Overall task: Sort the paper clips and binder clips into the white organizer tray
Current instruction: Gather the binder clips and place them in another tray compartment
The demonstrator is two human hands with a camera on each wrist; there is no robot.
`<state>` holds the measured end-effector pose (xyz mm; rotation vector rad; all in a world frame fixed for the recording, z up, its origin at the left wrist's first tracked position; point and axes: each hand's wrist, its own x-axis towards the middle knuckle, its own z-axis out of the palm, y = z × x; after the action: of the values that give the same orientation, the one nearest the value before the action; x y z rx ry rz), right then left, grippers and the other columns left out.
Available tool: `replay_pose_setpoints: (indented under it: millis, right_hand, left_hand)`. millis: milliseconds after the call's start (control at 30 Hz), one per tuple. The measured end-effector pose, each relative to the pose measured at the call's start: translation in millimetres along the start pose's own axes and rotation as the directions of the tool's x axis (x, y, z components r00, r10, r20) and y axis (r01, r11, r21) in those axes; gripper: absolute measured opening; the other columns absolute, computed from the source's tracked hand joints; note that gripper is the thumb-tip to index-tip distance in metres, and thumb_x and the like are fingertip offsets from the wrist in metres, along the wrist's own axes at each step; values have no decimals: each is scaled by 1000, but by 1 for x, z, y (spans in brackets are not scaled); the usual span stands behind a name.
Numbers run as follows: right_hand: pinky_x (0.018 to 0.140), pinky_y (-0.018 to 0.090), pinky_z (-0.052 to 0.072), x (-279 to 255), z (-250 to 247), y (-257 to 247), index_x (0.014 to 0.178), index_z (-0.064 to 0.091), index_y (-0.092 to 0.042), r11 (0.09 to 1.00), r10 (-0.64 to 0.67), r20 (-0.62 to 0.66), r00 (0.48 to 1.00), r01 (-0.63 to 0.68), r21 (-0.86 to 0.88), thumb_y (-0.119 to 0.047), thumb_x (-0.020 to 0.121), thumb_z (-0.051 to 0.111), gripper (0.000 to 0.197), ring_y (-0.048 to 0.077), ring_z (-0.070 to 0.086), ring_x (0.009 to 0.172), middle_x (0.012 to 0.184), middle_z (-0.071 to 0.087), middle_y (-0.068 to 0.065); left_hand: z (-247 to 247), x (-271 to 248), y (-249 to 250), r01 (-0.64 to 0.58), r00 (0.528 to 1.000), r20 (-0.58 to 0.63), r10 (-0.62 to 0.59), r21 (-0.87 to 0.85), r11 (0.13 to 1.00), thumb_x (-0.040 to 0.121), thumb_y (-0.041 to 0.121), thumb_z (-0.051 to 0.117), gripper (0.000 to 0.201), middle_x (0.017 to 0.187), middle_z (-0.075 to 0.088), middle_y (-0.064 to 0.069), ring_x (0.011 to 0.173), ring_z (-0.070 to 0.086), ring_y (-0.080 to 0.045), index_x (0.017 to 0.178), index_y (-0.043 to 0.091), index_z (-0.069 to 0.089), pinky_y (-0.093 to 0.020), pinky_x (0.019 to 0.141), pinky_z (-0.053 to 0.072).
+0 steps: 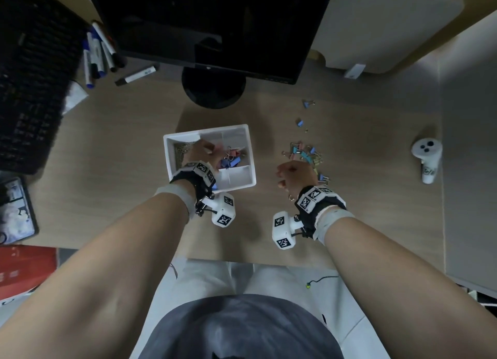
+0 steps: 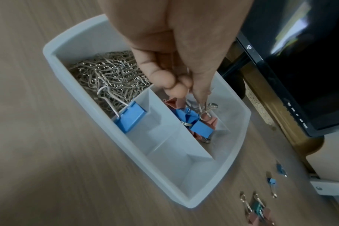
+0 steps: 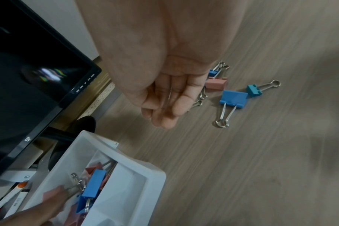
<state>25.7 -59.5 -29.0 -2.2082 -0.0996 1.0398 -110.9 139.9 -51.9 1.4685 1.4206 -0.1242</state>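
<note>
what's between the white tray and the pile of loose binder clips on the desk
Only bare wooden desk: the head view shows an uncluttered strip between the white tray and the loose binder clips. The right hand hovers just nearer the person.

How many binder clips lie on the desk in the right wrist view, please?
4: small blue clip and pink clip beside the right hand, teal clip and large blue clip farther out; the hand may hide more.

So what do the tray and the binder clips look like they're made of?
Tray: likely plastic, matte white, slightly translucent with moulded rounded corners. Binder clips: apparently painted sheet metal bodies in matte blue or pink, with shiny bent wire handles. Left hand pinches one clip's wire handle.
</note>
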Motion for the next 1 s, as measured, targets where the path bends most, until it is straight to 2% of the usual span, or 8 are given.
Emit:
replay_pose_setpoints:
  millis: [100,233,333,400,500,767,900,1000]
  right_hand:
    - [39,10,41,-2,-1,4,100,72,-9,1000,14,10,1000,-14,-28,-13,98,54,19,9,64,57,92,75,4]
    - [44,14,49,-5,7,-2,102,70,-3,998,-22,68,997,26,-62,-8,98,51,21,12,62,59,93,73,8]
    - [73,40,63,-5,23,-9,87,74,-10,990,-84,91,992,94,-109,-9,93,53,21,25,70,68,87,76,12]
    - [76,49,62,-4,33,-11,71,71,-22,987,-93,128,987,109,-120,-12,89,54,26,29,74,74,78,76,8]
    - [76,48,62,0,42,-13,68,71,-22,987,-93,147,985,111,-119,-13,88,56,26,26,75,74,74,76,4]
    - [75,44,63,2,45,-16,70,73,-22,983,-112,103,988,125,-136,-17,88,59,22,22,74,70,71,75,-2]
    - [65,29,57,-1,50,-34,75,73,-21,961,-157,68,985,168,-219,-28,89,58,21,16,69,67,70,73,-4]
    - [64,30,52,-9,70,-52,71,71,-9,938,-160,196,967,211,-276,-32,87,62,30,16,63,59,64,70,4]
  left_hand:
    - [-6,-15,4,22,999,-40,-27,-108,994,84,38,66,24,63,71,-1,52,65,-14,89,14,65,-25,55,53]
    - [-11,-16,-5,75,996,-47,-81,-110,991,81,40,67,30,63,71,-5,48,64,-16,73,11,71,-24,53,50]
    - [-11,-19,-15,163,986,73,-150,-225,961,75,31,77,23,61,63,-10,45,56,-19,77,10,68,-25,47,46]
    - [-13,-23,-17,203,979,75,-189,-284,937,79,26,76,18,55,63,-9,49,60,-23,75,12,66,-31,52,54]
    - [-14,-24,-14,230,973,74,-218,-330,915,85,26,70,22,74,72,-13,75,72,-32,91,4,68,-47,80,58]
    - [-14,-38,1,218,975,94,-202,-203,955,88,34,56,33,68,73,-11,48,65,-24,87,2,65,-28,47,53]
    - [-26,-35,4,39,999,33,-39,-25,999,95,32,52,32,75,68,-7,66,67,-26,95,4,67,-42,68,60]
    - [-40,-36,0,-50,999,6,50,25,998,89,38,60,22,62,63,4,55,64,-15,75,21,64,-29,56,56]
